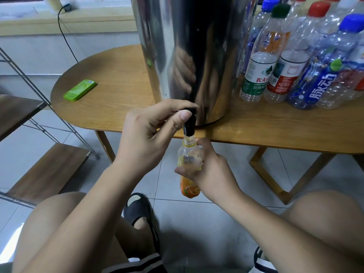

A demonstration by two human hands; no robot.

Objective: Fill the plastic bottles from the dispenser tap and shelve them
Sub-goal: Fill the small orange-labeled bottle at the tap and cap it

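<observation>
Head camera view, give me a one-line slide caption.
Left hand grips the dispenser tap while right hand holds an orange-labelled bottle under it.

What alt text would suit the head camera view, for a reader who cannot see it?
A person's left hand grips the black tap of a shiny steel dispenser while the right hand holds a clear orange-labelled plastic bottle under it. Capped plastic bottles stand beside it on the wooden table.
</observation>
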